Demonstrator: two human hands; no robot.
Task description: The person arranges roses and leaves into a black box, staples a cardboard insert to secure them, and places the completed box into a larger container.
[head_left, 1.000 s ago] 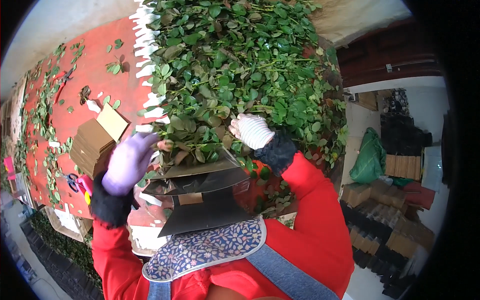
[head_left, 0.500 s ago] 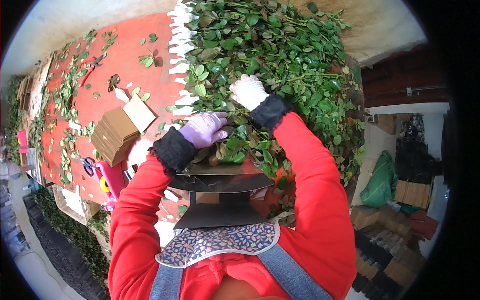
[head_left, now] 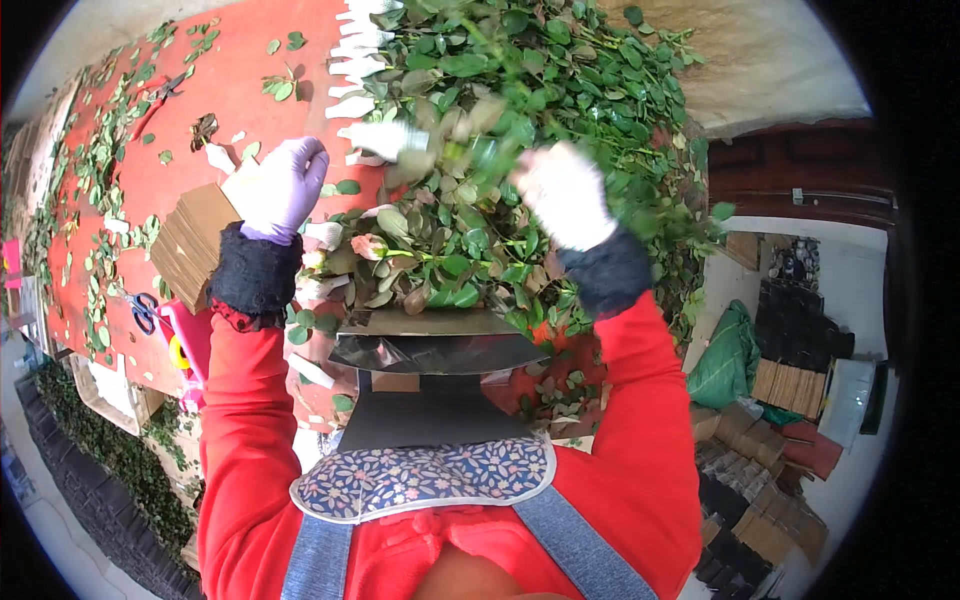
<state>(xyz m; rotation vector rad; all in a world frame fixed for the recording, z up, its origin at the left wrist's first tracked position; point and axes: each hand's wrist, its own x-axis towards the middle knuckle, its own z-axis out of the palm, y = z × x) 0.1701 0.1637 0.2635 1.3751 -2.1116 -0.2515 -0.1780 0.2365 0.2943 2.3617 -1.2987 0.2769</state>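
Observation:
My right hand (head_left: 568,195), in a white glove and smeared by motion, grips a leafy rose stem. The blurred bud in a white mesh sleeve (head_left: 392,141) points left, over the edge of the rose pile. My left hand (head_left: 290,185), in a purple glove, is raised over the red table beside a stack of brown cardboard pieces (head_left: 192,245). Its fingers curl closed, and nothing shows between them. A pink rose (head_left: 370,247) without a sleeve lies between my hands. Behind it spreads the thick pile of leafy rose stems (head_left: 600,110), with white-sleeved buds (head_left: 357,68) lined up along its left edge.
A black stand (head_left: 430,410) is directly before my apron. Left on the red table (head_left: 250,60) are red-handled pruners (head_left: 158,105), dark scissors (head_left: 145,312), a pink tape dispenser (head_left: 188,345) and scattered leaves. Cardboard stacks (head_left: 760,480) and a green sack (head_left: 728,355) sit at right.
My left hand has left the rose pile and moved up and left over the table. My right hand has lifted a sleeved rose and moved right. The pink rose has come into view.

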